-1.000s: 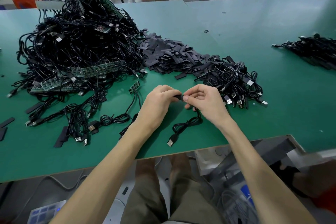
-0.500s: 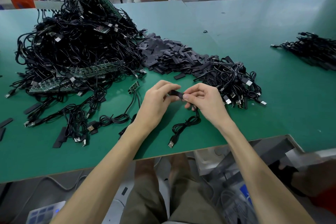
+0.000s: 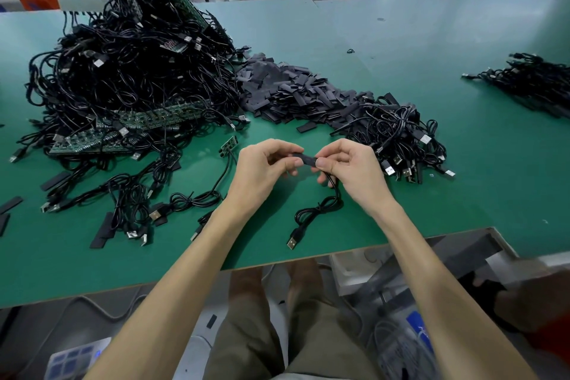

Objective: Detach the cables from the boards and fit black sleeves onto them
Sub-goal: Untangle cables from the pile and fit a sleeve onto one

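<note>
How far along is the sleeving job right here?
Done, apparently: a detached cable pile to the right. In hand: left hand and right hand pinch a black sleeve on one cable. Remaining: a large tangle still on boards, plus a heap of loose sleeves.

- Left hand (image 3: pixel 262 171), fingers curled, pinches one end of the black sleeve (image 3: pixel 306 159).
- Right hand (image 3: pixel 351 173) pinches its other end.
- Both forearms reach forward, converging.

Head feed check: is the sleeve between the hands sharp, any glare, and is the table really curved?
Head view: the sleeve pinched between left hand and right hand is sharp; light is soft and even, no glare on the table, only faint shadows under the hands; the wide lens bows the table's edges.
</note>
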The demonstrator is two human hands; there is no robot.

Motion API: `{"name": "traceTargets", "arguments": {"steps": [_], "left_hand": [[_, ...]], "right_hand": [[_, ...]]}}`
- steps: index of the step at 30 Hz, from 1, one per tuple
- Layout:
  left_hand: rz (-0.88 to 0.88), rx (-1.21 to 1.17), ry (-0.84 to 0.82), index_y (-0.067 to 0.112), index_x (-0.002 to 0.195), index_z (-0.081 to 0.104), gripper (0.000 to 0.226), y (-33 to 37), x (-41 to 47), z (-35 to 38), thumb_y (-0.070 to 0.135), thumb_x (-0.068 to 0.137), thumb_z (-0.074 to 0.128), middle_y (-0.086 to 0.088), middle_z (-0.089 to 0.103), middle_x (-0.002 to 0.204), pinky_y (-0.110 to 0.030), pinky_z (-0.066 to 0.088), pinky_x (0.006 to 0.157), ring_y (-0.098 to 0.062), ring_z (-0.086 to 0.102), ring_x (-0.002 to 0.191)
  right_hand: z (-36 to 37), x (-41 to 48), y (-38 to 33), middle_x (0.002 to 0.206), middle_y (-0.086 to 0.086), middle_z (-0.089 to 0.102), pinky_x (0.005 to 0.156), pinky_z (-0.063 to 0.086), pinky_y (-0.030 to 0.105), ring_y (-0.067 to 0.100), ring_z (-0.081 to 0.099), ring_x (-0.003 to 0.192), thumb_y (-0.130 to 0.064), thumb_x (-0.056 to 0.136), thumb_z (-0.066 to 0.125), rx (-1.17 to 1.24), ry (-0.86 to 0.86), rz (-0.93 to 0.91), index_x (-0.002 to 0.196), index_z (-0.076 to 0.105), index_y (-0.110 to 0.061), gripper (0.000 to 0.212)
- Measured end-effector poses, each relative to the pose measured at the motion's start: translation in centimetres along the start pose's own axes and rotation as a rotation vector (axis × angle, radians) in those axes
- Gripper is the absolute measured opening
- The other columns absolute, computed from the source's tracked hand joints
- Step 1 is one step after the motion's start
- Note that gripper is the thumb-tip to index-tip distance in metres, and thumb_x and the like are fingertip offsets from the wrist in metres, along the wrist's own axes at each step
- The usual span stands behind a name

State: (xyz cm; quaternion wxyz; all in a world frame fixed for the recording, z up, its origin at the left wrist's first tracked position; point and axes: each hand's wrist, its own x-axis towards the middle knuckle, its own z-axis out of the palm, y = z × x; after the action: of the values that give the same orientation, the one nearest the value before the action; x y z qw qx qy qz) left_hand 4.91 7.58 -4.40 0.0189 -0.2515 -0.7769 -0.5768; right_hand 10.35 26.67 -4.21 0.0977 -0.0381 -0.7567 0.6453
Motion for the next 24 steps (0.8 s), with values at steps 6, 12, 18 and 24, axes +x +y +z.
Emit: {"name": "traceTargets", "arguments": {"steps": [6, 12, 18, 24], "left_hand": [[-0.01, -0.037, -0.016, 0.021, 0.098, 0.076, 0.02, -0.12, -0.04, -0.02, 0.004, 0.088, 0.077, -0.001, 0.076, 0.077, -0.032, 0.061, 0.069, -0.021, 0.073, 0.067], [-0.005, -0.03, -0.015, 0.016, 0.101, 0.076, 0.017, -0.24, -0.06, 0.02, 0.006, 0.088, 0.078, 0.003, 0.077, 0.079, -0.024, 0.057, 0.069, -0.015, 0.072, 0.066], [0.036, 0.062, -0.012, 0.015, 0.098, 0.073, 0.016, 0.13, -0.06, 0.17, 0.012, 0.086, 0.082, 0.007, 0.073, 0.079, -0.019, 0.052, 0.066, -0.009, 0.068, 0.064], [-0.045, -0.026, 0.113, 0.009, 0.098, 0.074, 0.014, 0.14, 0.14, -0.18, 0.007, 0.085, 0.081, -0.002, 0.074, 0.076, -0.022, 0.054, 0.065, -0.016, 0.067, 0.063]], "right_hand": [[-0.09, 0.04, -0.03, 0.075, 0.01, 0.076, 0.053, 0.053, 0.028, 0.023, 0.068, 0.061, 0.003, 0.092, 0.071, 0.012, -0.004, 0.003, 0.099, 0.066, 0.002, 0.008], [0.03, 0.02, -0.1, 0.078, 0.013, 0.077, 0.053, 0.052, 0.027, 0.024, 0.069, 0.063, 0.001, 0.092, 0.072, 0.007, -0.012, 0.004, 0.098, 0.067, 0.001, 0.008], [0.07, 0.06, 0.15, 0.083, 0.011, 0.077, 0.057, 0.052, 0.026, 0.022, 0.073, 0.068, -0.009, 0.094, 0.074, -0.008, -0.032, -0.016, 0.101, 0.07, -0.004, 0.009], [0.21, 0.02, 0.17, 0.089, 0.011, 0.077, 0.062, 0.053, 0.02, 0.022, 0.077, 0.074, -0.012, 0.09, 0.079, -0.049, -0.038, -0.005, 0.101, 0.073, -0.01, 0.013]]}}
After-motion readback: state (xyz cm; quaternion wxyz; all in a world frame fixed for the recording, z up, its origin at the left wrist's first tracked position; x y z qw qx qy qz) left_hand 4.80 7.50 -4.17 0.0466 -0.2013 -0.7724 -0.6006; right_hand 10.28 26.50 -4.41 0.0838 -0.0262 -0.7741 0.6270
